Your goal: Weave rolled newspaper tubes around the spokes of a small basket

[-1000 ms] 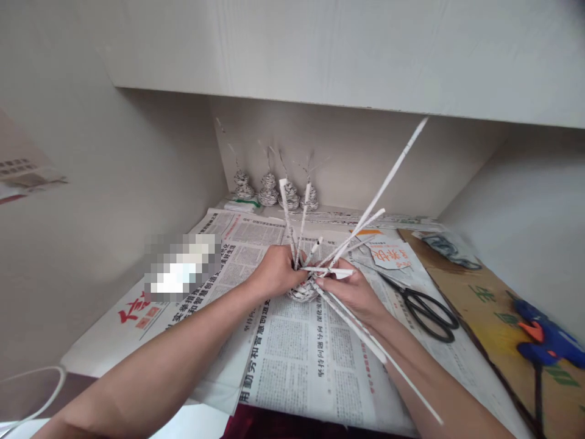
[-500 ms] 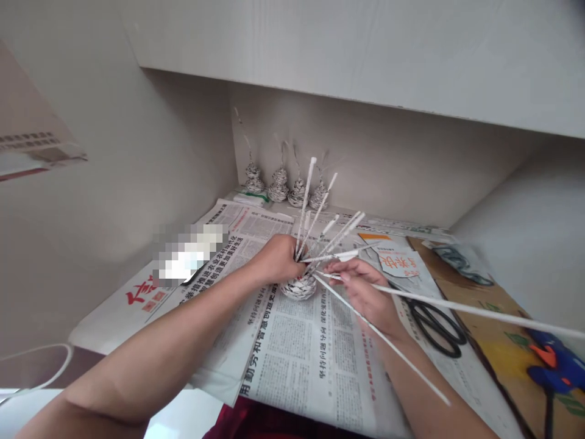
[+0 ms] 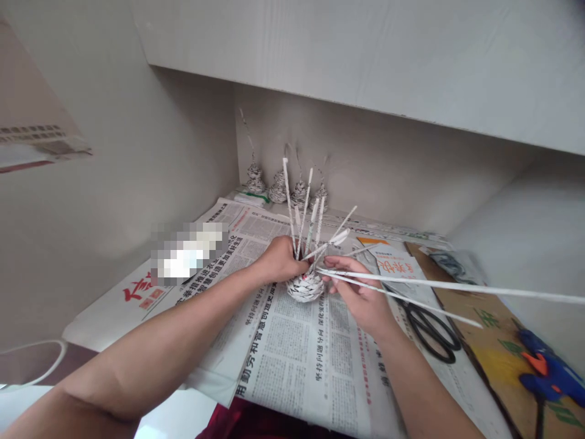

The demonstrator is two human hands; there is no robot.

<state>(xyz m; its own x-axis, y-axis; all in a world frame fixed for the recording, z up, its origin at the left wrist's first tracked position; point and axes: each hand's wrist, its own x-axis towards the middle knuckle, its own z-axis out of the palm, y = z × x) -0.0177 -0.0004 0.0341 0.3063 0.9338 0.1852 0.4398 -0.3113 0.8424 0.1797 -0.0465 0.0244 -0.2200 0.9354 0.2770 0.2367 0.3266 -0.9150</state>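
Note:
A small round weaving of rolled newspaper strips (image 3: 305, 289) stands on the newspaper sheets (image 3: 292, 341), its loose strips fanning upward and to the right. Wrapped round its neck from the left is my left hand (image 3: 281, 259), gripping at the base of the upright strips. On the opposite side, my right hand (image 3: 359, 289) pinches a paper strip (image 3: 439, 283) close to the weaving. This long strip reaches to the right edge of the view. A shorter strip (image 3: 434, 311) slants down to the right across the same hand. Some fingertips are hidden behind the strips.
Several finished woven gourd shapes (image 3: 255, 180) line the back wall. Black-handled scissors (image 3: 432, 332) lie right of my right hand, beside cardboard (image 3: 484, 341) bearing a blue glue gun (image 3: 553, 372). A blurred-out object (image 3: 189, 253) lies at left. A shelf panel (image 3: 365, 55) overhangs the worktop.
The weaving has turned slightly and its upright strips now lean further left. My right hand has drawn the shorter strip upward, nearer the long one. My left hand keeps its hold.

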